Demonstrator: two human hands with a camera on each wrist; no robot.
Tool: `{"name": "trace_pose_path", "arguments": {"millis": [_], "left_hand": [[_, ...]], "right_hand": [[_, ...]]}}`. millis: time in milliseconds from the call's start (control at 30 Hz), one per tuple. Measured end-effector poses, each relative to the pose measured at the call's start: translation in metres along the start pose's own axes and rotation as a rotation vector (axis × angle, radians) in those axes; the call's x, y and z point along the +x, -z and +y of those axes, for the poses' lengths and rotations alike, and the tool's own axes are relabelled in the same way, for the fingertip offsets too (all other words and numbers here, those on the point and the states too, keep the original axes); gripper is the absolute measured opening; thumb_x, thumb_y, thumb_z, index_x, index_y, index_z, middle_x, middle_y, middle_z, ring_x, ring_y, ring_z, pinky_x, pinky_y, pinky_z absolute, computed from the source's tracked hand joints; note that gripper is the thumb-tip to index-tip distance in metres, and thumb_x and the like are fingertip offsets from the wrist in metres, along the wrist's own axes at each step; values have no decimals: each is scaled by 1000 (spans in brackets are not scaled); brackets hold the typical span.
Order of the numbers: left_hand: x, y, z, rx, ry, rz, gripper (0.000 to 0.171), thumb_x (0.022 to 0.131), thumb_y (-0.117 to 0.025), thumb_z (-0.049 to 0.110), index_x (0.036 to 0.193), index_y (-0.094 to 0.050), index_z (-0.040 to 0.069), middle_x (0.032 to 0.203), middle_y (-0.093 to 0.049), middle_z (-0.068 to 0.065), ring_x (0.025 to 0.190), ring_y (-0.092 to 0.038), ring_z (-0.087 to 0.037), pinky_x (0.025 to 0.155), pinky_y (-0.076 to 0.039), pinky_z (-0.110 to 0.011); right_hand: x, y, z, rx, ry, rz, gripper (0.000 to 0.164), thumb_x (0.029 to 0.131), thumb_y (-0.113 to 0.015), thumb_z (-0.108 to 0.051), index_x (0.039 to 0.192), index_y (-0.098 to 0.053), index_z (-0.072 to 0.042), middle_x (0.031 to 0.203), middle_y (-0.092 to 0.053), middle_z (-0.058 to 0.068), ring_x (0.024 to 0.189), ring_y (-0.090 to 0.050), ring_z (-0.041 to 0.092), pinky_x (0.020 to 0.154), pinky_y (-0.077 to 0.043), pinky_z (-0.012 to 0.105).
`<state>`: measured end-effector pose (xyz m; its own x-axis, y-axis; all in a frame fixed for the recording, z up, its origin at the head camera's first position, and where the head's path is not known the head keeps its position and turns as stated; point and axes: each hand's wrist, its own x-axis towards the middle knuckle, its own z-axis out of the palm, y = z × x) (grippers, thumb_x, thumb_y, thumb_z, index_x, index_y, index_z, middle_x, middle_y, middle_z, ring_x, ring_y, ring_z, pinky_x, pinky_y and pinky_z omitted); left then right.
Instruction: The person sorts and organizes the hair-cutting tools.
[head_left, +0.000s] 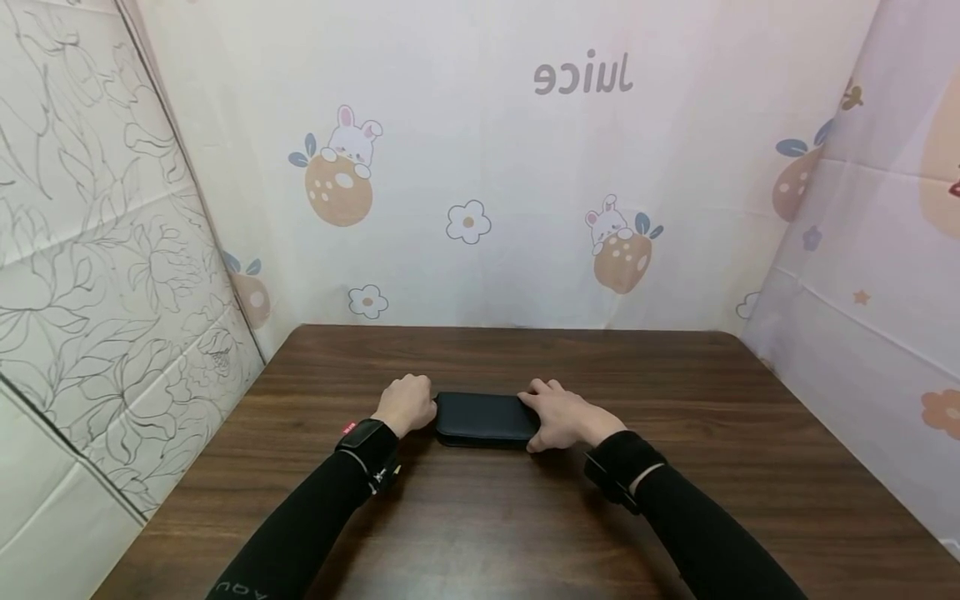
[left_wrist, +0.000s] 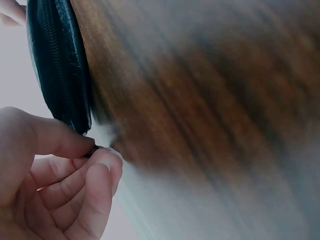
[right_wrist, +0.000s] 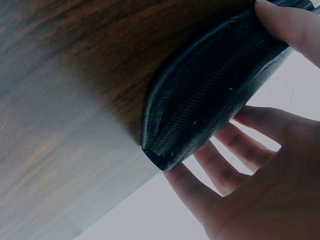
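A black zip-around case (head_left: 486,419), like a long wallet, lies on the brown wooden table (head_left: 480,517). My left hand (head_left: 406,403) is at its left end. In the left wrist view, its thumb and index finger pinch a small dark zipper pull (left_wrist: 92,151) at the case's corner; the other fingers are curled. My right hand (head_left: 561,416) grips the right end, with the thumb on the near side and the fingers spread along the far side. A closed zipper (right_wrist: 190,107) runs along the edge in the right wrist view.
Behind the table hangs a pale curtain (head_left: 480,150) printed with rabbits, fruit and flowers. Another sheet with line-drawn flowers (head_left: 112,275) hangs at the left. Both forearms wear black sleeves with dark wrist bands (head_left: 618,471).
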<state>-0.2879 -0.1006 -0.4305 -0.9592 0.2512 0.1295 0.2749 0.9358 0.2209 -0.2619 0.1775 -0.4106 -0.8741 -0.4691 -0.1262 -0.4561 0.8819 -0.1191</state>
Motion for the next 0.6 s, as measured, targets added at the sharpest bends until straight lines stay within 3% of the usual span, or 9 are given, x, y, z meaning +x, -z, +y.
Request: {"name": "trace_pose_path", "arguments": {"millis": [200,433,600], "left_hand": [[-3,2,1,-13,5,-33,24,94,-54,2,71,-55,10,61,-42,-4,55,-40,-19,57,-33,-35],[-5,0,2,-19,6,-22,25,92,-57,4,69,-53,11,62,-48,-5,56,-45,-20,57,-36,-35],[-7,-1,-1,-61,36,-25,33,92,-57,5,63,-43,14,59,-37,-2,54,-39,-19,56,-33,-35]], "right_hand": [[1,0,4,30,9,9,84,83,-83,-33,153,-45,-7,146,-42,12,127,-42,32,97,-45,48],[2,0,10,61,11,-7,86,84,-82,-32,155,-42,-9,149,-40,11,132,-39,32,99,-43,48],[3,0,8,47,13,-9,87,84,-82,-32,156,-40,-8,148,-40,11,131,-39,32,99,-43,47]]}}
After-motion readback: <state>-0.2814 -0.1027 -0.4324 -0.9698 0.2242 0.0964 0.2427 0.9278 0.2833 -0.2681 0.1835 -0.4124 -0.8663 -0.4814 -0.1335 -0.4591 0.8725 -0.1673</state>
